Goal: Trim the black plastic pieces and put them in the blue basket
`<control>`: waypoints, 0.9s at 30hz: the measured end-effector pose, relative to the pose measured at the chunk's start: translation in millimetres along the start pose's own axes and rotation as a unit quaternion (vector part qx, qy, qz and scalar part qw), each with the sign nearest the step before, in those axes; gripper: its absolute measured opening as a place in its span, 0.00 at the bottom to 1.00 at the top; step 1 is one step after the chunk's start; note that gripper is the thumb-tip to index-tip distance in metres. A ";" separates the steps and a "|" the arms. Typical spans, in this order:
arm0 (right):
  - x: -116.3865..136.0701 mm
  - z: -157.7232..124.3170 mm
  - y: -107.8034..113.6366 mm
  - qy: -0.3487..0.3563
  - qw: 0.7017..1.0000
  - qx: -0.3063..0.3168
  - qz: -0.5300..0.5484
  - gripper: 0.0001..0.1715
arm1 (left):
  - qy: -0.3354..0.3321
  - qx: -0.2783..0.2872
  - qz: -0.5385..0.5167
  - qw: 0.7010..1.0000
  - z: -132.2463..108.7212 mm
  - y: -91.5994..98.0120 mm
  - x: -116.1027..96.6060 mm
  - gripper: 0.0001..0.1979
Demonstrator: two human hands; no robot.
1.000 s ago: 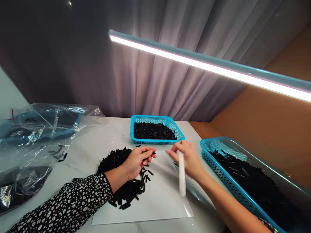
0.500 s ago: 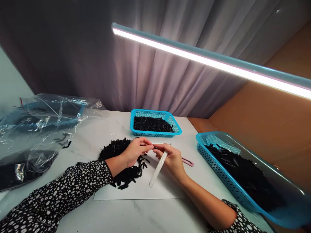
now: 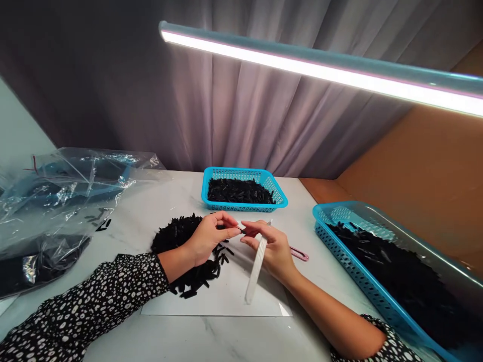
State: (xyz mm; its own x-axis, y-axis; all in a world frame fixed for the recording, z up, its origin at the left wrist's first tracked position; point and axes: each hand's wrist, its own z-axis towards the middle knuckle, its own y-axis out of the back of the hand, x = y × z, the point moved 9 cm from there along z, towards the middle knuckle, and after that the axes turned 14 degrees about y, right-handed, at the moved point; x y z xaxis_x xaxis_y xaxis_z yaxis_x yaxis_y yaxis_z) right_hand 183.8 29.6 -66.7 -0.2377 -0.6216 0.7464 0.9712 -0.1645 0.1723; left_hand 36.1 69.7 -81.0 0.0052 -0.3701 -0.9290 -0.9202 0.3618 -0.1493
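My left hand is closed in a pinch on a small dark piece, whose tip shows past the thumb and forefinger. Facing it, my right hand has its fingertips at the far end of that piece; whether they grip it I cannot tell. A flat white strip is tucked between the fingers of my right hand and slants down toward the table. Under my left wrist and beyond it lies a pile of short black pieces on a white sheet.
Black pieces fill a blue basket at the back and a larger blue basket on the right. A pink looped object lies behind my right hand. Clear plastic bags cover the left side. A lamp tube hangs above.
My right hand has shifted slightly right, opening a small gap to the left fingertips where more of the dark piece shows. The white strip moved along and stands steeper. The view has shifted slightly.
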 end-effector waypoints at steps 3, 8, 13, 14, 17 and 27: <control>3.1 -5.0 -4.9 0.005 1.000 -0.004 0.015 0.06 | 0.009 0.020 0.000 1.000 -4.5 -6.4 -2.1 0.11; -5.7 -9.3 -0.1 -0.009 0.999 -0.030 0.034 0.09 | 0.083 0.095 -0.094 0.988 -7.8 -20.1 2.8 0.14; -14.5 -9.0 8.7 -0.040 0.995 -0.059 0.066 0.10 | 0.097 0.091 -0.135 0.982 -7.3 -22.3 8.5 0.13; -14.9 -8.9 10.0 -0.047 0.995 -0.063 0.068 0.10 | 0.098 0.084 -0.132 0.983 -6.7 -21.3 10.2 0.12; -13.3 -8.1 12.6 -0.060 0.993 -0.071 0.073 0.10 | 0.119 0.071 -0.101 0.985 -5.1 -18.4 17.4 0.09; -6.6 -7.5 12.2 -0.062 0.995 -0.053 0.058 0.10 | 0.152 0.118 -0.051 0.980 -10.5 -25.6 16.4 0.16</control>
State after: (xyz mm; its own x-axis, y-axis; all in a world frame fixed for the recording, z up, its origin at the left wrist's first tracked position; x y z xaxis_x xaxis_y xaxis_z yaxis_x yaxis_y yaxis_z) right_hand 197.2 26.0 -74.3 -0.1130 -0.5427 0.8323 0.9834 -0.1810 0.0155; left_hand 55.6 45.4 -88.9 -0.0579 -0.6388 -0.7672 -0.8051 0.4842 -0.3424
